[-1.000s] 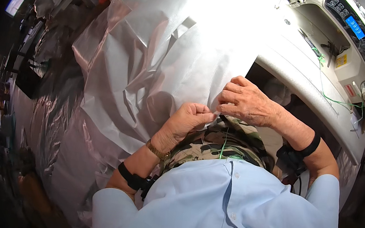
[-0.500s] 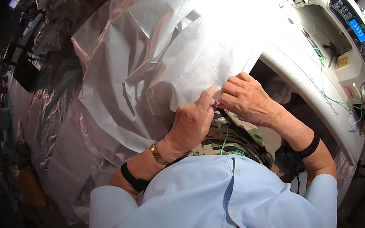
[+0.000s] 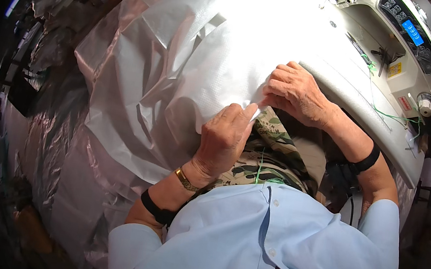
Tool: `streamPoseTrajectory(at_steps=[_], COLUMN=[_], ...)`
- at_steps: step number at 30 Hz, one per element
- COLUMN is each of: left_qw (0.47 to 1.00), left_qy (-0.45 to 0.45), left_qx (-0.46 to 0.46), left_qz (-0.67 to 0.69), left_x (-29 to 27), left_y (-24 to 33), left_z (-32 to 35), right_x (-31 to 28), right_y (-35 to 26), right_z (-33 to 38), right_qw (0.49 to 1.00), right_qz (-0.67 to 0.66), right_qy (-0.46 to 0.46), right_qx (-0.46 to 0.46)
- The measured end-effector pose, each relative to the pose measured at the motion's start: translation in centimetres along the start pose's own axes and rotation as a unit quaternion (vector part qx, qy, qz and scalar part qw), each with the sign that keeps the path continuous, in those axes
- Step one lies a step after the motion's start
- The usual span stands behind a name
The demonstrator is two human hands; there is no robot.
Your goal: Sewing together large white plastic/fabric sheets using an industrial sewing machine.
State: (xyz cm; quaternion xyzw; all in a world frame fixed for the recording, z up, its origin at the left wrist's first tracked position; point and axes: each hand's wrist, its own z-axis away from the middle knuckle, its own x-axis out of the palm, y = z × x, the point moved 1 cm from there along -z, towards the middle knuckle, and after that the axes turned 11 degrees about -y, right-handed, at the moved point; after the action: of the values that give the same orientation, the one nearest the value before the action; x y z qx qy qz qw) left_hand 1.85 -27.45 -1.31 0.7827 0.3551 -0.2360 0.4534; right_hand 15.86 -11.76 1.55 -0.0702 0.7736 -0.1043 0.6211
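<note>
The left hand [image 3: 224,138] pinches the near edge of a large white woven plastic sheet [image 3: 203,61], fingers curled tight on it, a gold bracelet [image 3: 186,180] at the wrist. The right hand [image 3: 294,90] presses flat on the same edge just beside it, fingertips bent over the fold. The sheet spreads up and left from the hands, crumpled over a silvery heap. Below the hands lies camouflage cloth [image 3: 268,150] with loose green thread [image 3: 259,168]. Right of the sheet stands a cream sewing machine [image 3: 402,61].
</note>
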Motion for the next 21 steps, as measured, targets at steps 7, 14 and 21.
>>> streamPoseTrajectory(at_steps=[7, 14, 21], left_qw=[0.994, 0.992, 0.99], left_qy=[-0.083, -0.089, -0.1], left_qx=[0.006, 0.026, 0.09], left_qz=[0.072, 0.087, 0.043], left_x=[-1.1, -0.8, 0.6], left_y=[-0.9, -1.5, -1.9], left_z=[-0.6, -1.2, -2.6], right_x=[-1.5, -3.3, -3.9], right_y=[3.6, 8.8, 11.8], right_z=[-0.2, 0.0, 0.5], right_qw=[0.999, 0.99, 0.977], right_qz=[0.052, 0.137, 0.145], right_qy=[0.004, 0.018, 0.087], right_qx=[-0.015, 0.023, 0.13])
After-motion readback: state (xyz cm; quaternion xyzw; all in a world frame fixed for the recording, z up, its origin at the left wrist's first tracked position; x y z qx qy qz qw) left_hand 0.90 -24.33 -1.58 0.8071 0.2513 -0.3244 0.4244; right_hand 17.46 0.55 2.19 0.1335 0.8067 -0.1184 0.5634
